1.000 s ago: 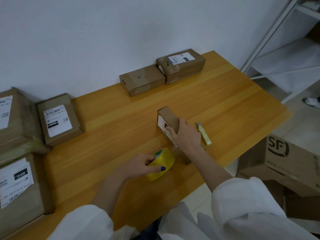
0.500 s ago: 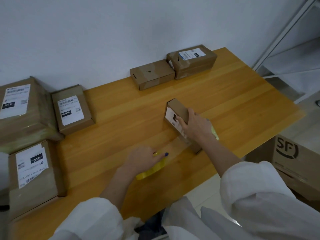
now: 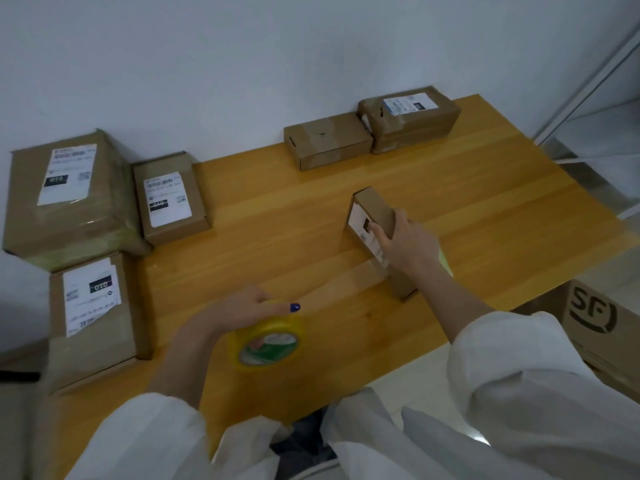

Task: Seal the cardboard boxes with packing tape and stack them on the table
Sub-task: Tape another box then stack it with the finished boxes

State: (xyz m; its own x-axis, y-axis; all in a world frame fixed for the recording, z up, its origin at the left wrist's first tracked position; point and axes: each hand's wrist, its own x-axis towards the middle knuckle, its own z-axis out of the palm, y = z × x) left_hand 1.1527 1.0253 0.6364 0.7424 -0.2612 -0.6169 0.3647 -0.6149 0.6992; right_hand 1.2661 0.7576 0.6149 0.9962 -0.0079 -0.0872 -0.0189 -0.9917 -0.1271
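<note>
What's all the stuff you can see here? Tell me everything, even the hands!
Table: one, orange-brown wood, along the wall.
Small box: one, brown, table middle, white label facing left.
Back boxes: two, brown, side by side by the wall.
Left boxes: three, brown with white labels, table's left end.
Tape roll: one, yellow, near table's front edge.
Tape strip: one, clear, stretched from roll to small box.
SF carton: one, brown, floor at right.
Shelf: one, grey metal, far right.
Left hand: one, grips tape roll.
Right hand: one, holds small box.
</note>
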